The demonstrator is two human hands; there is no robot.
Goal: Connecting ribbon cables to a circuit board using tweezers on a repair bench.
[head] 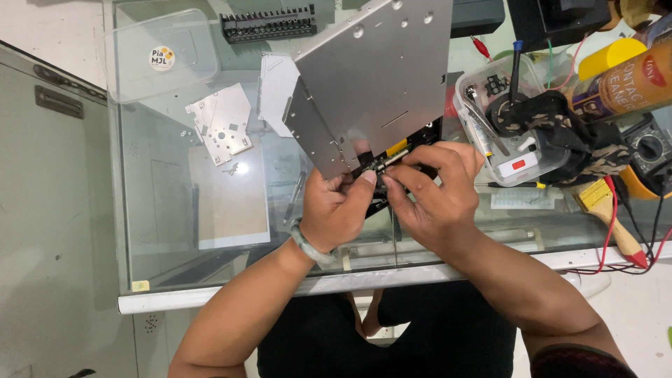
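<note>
Both hands hold a flat silver metal drive casing [371,70] tilted up over a glass table [175,231]. My left hand [336,210], with a pale green bangle on the wrist, grips the casing's lower corner from the left. My right hand [437,192] pinches at the black inner edge near a small yellow part [396,148]. The fingertips of the two hands nearly meet at that spot. The underside of the casing is hidden.
Loose silver metal plates [224,122] and a black connector strip [269,24] lie at the back left by a clear plastic lid [157,56]. A clear tub of small parts [504,133], a spray can [623,80], a brush [609,210] and a multimeter [651,150] crowd the right.
</note>
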